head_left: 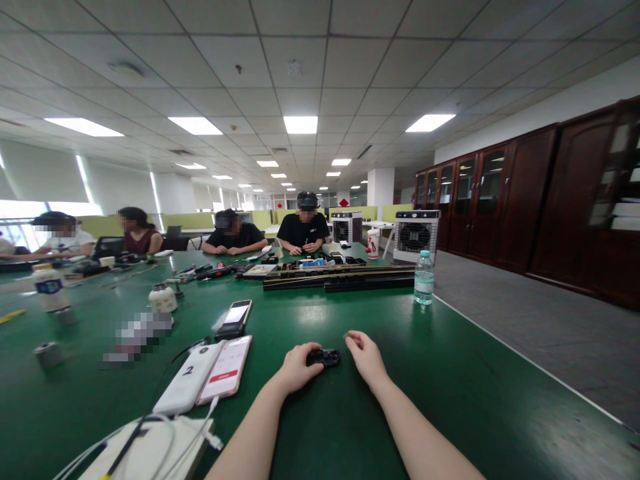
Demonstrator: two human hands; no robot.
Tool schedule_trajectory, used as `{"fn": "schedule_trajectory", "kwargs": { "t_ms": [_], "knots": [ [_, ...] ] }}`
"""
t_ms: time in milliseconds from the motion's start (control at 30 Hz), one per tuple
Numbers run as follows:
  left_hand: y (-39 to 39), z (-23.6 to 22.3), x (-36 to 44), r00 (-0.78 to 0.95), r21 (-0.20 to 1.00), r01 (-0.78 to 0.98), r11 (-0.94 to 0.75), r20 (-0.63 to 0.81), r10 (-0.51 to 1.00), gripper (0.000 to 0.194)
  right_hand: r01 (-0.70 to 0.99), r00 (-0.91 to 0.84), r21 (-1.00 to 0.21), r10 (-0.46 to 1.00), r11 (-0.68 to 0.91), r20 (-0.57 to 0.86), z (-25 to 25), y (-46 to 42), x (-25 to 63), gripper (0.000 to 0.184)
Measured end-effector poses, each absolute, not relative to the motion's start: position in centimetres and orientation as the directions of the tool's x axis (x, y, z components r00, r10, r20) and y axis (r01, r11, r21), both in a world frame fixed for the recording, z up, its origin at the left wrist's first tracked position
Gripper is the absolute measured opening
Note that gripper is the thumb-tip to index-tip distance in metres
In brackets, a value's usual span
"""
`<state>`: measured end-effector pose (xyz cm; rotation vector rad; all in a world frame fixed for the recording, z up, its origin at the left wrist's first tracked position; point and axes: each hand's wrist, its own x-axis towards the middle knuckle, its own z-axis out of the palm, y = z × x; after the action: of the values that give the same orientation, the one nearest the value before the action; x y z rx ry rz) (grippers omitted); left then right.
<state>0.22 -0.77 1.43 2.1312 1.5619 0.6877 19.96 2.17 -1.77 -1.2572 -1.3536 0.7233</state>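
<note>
On green desk (330, 427): small black part (329, 359), left end pinched by left grip (299, 365). Likely light, stiff; best held by edges. Right grip (365, 355) curled just beside, cannot tell whether pinching anything.

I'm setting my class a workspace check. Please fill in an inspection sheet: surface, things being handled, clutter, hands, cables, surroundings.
Surface: glossy green tabletop.
Things being handled: small black oblong part, type too small to tell.
Clutter: white flat slab marked "2" beside a pink-edged phone with a lit screen; clear plastic bottle with a turquoise cap; long black bars.
Hands: left hand holds the part's left end; right hand is just right of it, fingertips together, contents unclear.
Cables: white cable at the phone's near end; black cable left of it.
Surroundings: seated people across the table; dark red-brown wooden cabinets at right.
</note>
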Motion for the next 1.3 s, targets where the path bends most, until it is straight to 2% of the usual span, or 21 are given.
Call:
{"fn": "schedule_trajectory", "kwargs": {
  "t_ms": [800,1300],
  "knots": [
    [-0.62,1.33,0.25,0.251,0.577,0.760,-0.299,0.163,0.954,0.046,0.286,0.169,-0.926,0.938,0.247,0.303,-1.87,2.34,19.99,0.035],
    [-0.68,1.30,0.21,0.262,0.582,0.754,-0.305,0.160,0.952,0.048,0.183,0.109,-0.924,0.927,0.335,0.358,-1.19,1.73,19.51,0.037]
  ]
}}
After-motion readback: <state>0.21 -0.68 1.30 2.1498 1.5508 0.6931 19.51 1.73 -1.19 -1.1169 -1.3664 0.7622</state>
